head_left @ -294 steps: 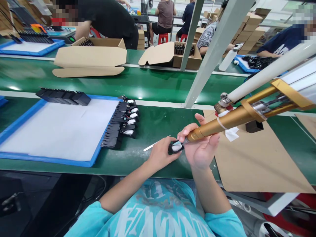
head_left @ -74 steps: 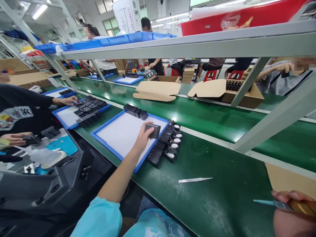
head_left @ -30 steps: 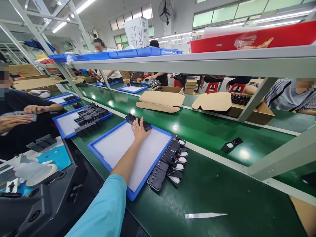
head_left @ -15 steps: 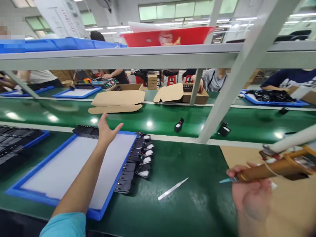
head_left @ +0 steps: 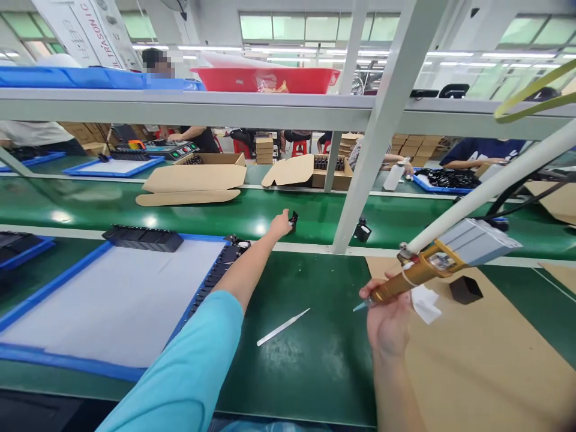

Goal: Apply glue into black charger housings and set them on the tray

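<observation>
My left hand (head_left: 281,224) reaches across to the green belt, its fingers closed at a small black case (head_left: 293,220); part of the grip is hidden. My right hand (head_left: 387,315) is wrapped round a gold dispensing gun (head_left: 398,285) with a pale blue nozzle that points down to the left. Between my arms a thin white pointed tool (head_left: 283,327) lies on the green table. To the left, a blue tray (head_left: 96,367) with a white lining has a row of black cases (head_left: 143,239) along its back edge. More black cases line its right side, partly behind my left arm.
A slanted white post (head_left: 360,180) and a shelf beam (head_left: 180,114) stand ahead. Another black case (head_left: 362,231) sits on the belt. Cardboard (head_left: 472,360) covers the right side, with a black box (head_left: 466,290) and white tissue (head_left: 425,303). Co-workers sit beyond the belt.
My left hand has moved right, from above the tray to the black case on the belt, and its fingers have closed. The view has shifted right; my right hand still holds the dispensing gun.
</observation>
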### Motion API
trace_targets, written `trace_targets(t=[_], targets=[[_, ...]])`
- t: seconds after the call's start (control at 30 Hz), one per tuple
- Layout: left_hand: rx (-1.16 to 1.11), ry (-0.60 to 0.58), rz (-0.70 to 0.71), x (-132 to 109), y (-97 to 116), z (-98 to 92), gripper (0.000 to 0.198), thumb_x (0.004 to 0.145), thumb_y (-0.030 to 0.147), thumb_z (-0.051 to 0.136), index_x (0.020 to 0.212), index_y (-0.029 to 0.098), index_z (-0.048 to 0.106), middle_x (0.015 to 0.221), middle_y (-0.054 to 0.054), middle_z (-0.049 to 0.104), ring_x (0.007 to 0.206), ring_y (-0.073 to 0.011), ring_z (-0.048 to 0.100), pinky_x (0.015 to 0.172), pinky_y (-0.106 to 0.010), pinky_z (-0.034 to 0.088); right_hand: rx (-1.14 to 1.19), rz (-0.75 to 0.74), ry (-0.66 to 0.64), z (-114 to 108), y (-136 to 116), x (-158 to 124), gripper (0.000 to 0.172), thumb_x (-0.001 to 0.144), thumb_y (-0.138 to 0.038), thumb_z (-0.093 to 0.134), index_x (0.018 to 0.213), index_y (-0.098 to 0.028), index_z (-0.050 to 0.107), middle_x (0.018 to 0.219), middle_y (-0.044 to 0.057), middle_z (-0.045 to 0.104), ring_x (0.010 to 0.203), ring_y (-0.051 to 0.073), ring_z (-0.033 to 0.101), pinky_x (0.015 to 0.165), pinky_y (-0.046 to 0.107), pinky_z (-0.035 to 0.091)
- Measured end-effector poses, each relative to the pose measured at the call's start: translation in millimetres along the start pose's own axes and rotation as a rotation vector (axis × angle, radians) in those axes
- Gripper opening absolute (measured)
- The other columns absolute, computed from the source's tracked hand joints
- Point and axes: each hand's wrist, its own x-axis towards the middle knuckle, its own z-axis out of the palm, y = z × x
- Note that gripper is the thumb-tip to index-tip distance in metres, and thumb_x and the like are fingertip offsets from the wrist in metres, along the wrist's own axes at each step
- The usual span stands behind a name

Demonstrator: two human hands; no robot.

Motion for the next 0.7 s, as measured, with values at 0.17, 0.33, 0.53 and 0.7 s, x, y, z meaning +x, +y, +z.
trace_targets(t=[0.17,0.33,0.53,0.7], targets=[[-0.067,-0.058,0.112,-62,13,-15.7,0.068,0.076,0.018,0.067,0.138,0.017,0.039,0.12,-0.011,0.069,0.112,-0.0269,0.064,0.093,-0.034,0.05,0.003,0.013,0.002,3,-5,-4,0.039,0.086,-0.058,0.05,0.103,-0.023,0.058,0.073,0.0,0.063,0.061,0.015,0.057,0.062,0.029,0.044],[-0.262,-0.253,0.346,-202,28,0.9,0.066,0.075,0.023,0.069,0.134,0.027,0.041,0.116,-0.004,0.072,0.102,-0.0241,0.07,0.084,-0.031,0.054,-0.001,0.025,-0.015,8,-12,-11,0.035,0.089,-0.054,0.047,0.103,-0.024,0.059,0.074,0.0,0.063,0.061,0.015,0.057,0.061,0.029,0.044],[-0.218,-0.253,0.481,-292,20,43.1,0.063,0.085,0.023,0.064,0.141,0.032,0.037,0.12,-0.005,0.069,0.106,-0.0236,0.068,0.09,-0.038,0.056,-0.026,-0.005,-0.03,13,-12,-13,0.036,0.09,-0.055,0.045,0.103,-0.025,0.058,0.073,-0.001,0.063,0.06,0.015,0.057,0.062,0.031,0.045],[-0.03,0.043,0.844,-295,21,62.1,0.062,0.088,0.012,0.06,0.139,0.045,0.046,0.151,-0.007,0.038,0.135,-0.0294,0.045,0.106,-0.049,0.046,-0.03,-0.014,-0.033,13,-9,-11,0.037,0.089,-0.057,0.045,0.102,-0.024,0.057,0.071,-0.001,0.062,0.058,0.014,0.057,0.061,0.03,0.045]])
